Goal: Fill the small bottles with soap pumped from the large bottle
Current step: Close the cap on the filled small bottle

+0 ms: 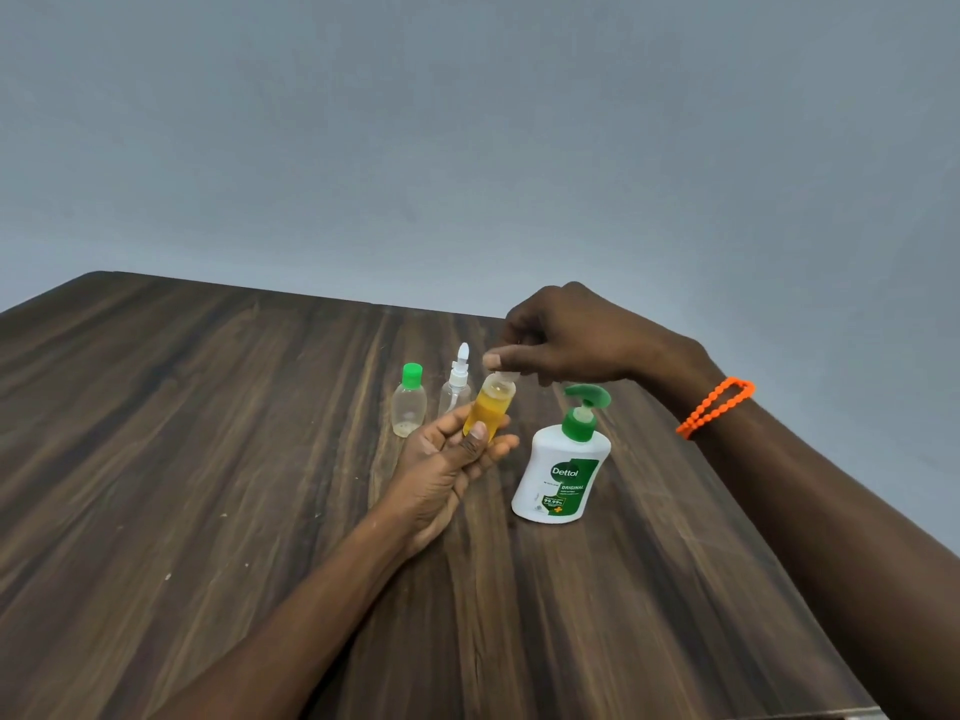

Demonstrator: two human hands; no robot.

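Note:
My left hand [447, 459] grips a small clear bottle [491, 407] filled with orange-yellow soap, tilted slightly to the right above the table. My right hand [566, 337] pinches a small whitish cap [508, 375] right at that bottle's neck. The large white soap bottle [561, 475] with a green pump head stands just to the right of the held bottle. Behind my left hand stand two small clear bottles: one with a green cap [410, 407] and one with a white spray top [456, 389], both looking nearly empty.
The dark wooden table [208, 459] runs wide to the left and toward me; its right edge slants close beside the large bottle. An orange beaded band [714, 406] circles my right wrist. A plain grey wall lies behind.

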